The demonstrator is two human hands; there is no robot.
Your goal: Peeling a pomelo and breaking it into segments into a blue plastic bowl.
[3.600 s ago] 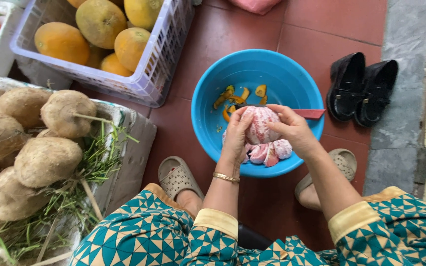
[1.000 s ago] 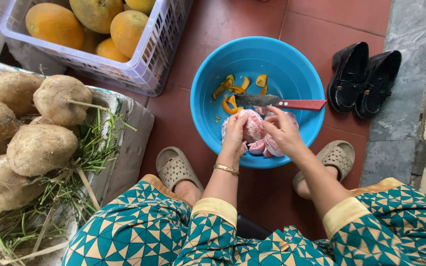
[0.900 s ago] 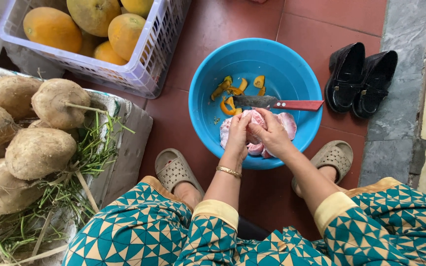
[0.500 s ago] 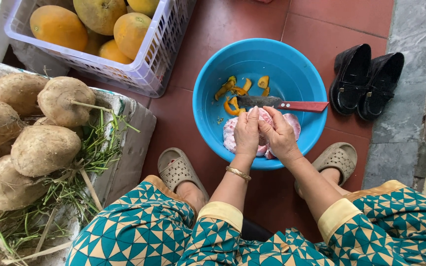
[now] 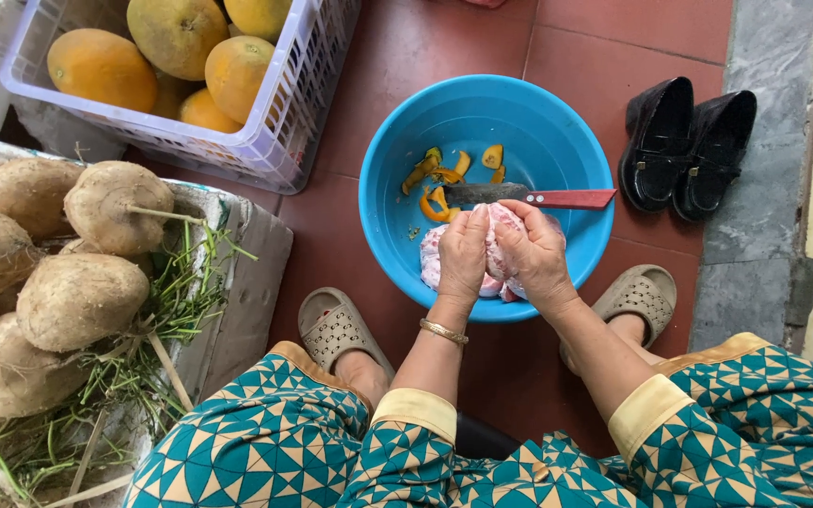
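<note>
Red floor tiles (image 5: 444,38) fill the view, with a grey stone strip (image 5: 764,226) along the 3 o'clock edge. At the centre sits a round blue basin (image 5: 397,207). Both hands are inside it at its 6 o'clock side: the left hand (image 5: 463,256) and the right hand (image 5: 534,256) are curled side by side, fingers pressed onto a pink peeled fruit (image 5: 433,259), which lies at the bottom of the basin and is largely hidden beneath them. Just above the hands, a knife (image 5: 529,197) with a red handle lies across the basin, its handle resting on the rim toward 3 o'clock. Yellow peel scraps (image 5: 439,179) lie at 11 o'clock of the hands. A white crate (image 5: 279,122) of yellow-orange fruits stands at 10 o'clock, a box of brown tubers (image 5: 77,292) with green stalks at 8 o'clock, black shoes (image 5: 684,146) at 2 o'clock. Two beige sandals (image 5: 336,325) flank the basin at 6 o'clock.
</note>
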